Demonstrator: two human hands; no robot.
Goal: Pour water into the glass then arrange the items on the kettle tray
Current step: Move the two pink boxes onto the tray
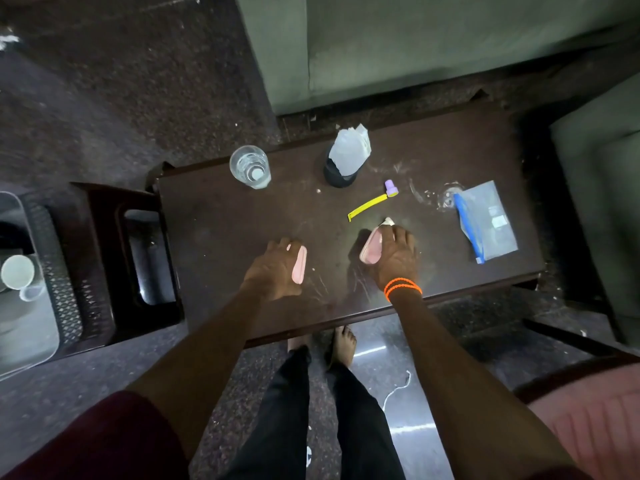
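A clear glass [250,167] with water in it stands at the far left corner of the dark wooden table [221,216]. My left hand [273,268] holds a flat pink lid-like piece [299,265] against the table near its front. My right hand [394,254] grips a pink case [370,249] with something white [388,221] at its far end. The kettle tray [31,289] sits at the far left on a lower stand, with a white cup [17,271] on it. No kettle is in view.
A dark holder with white tissue [346,161] stands at the table's back. A yellow toothbrush with a purple cap [372,202] lies behind my right hand. A blue zip pouch [488,221] lies at the right. Green sofas stand behind and to the right. My feet are under the front edge.
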